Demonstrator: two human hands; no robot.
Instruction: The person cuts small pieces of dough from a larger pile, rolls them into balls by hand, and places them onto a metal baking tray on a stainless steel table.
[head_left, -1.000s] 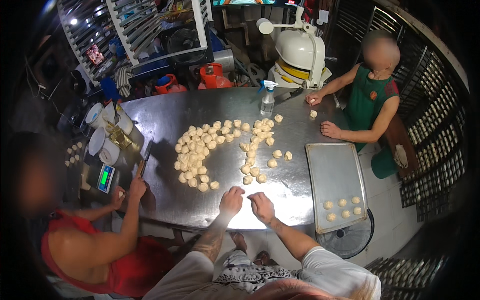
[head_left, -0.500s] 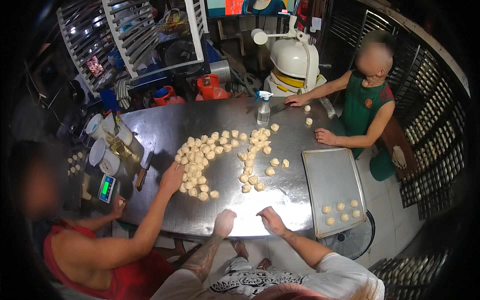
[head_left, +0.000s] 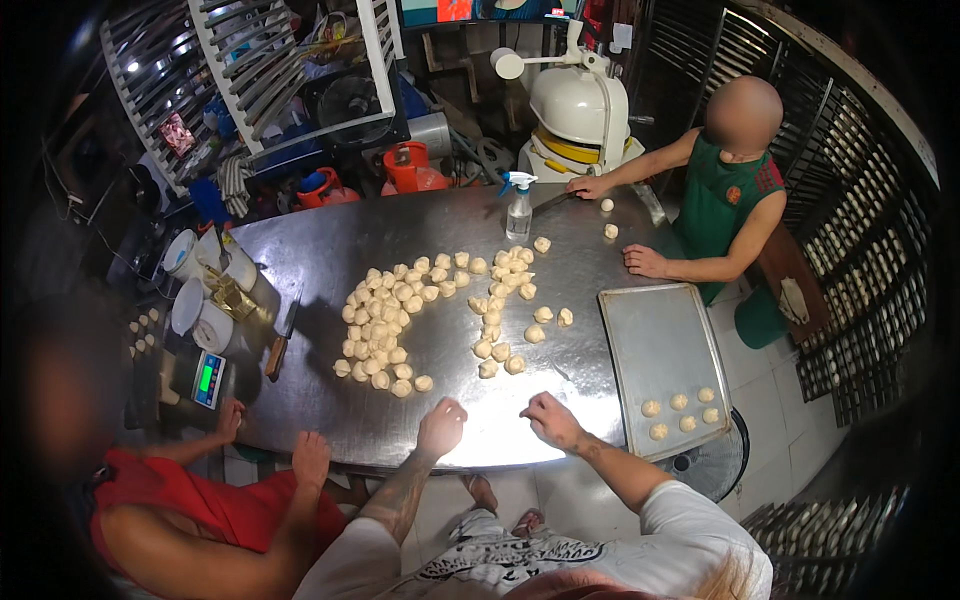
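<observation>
My left hand [head_left: 440, 428] and my right hand [head_left: 552, 420] are apart over the front part of the steel table [head_left: 260, 410], both with curled fingers; I cannot make out whether anything is in them. Just beyond them lie a loose heap of pale dough balls [head_left: 383, 320] and a looser cluster [head_left: 492, 330]. To the right of my right hand, a metal tray [head_left: 660, 350] holds several dough rounds near its front end.
Co-workers in red [head_left: 220, 510] and green [head_left: 720, 200] stand left and right. A scale [head_left: 208, 380], tubs [head_left: 213, 330] and a wooden-handled knife [head_left: 280, 350] lie left; a spray bottle [head_left: 519, 215] and white machine [head_left: 575, 105] stand at the back. Racks [head_left: 850, 300] line the right.
My hands have drawn back and apart. The co-worker in red has let go of the knife, reached to the heap and withdrawn. The co-worker in green's far hand has moved toward the spray bottle.
</observation>
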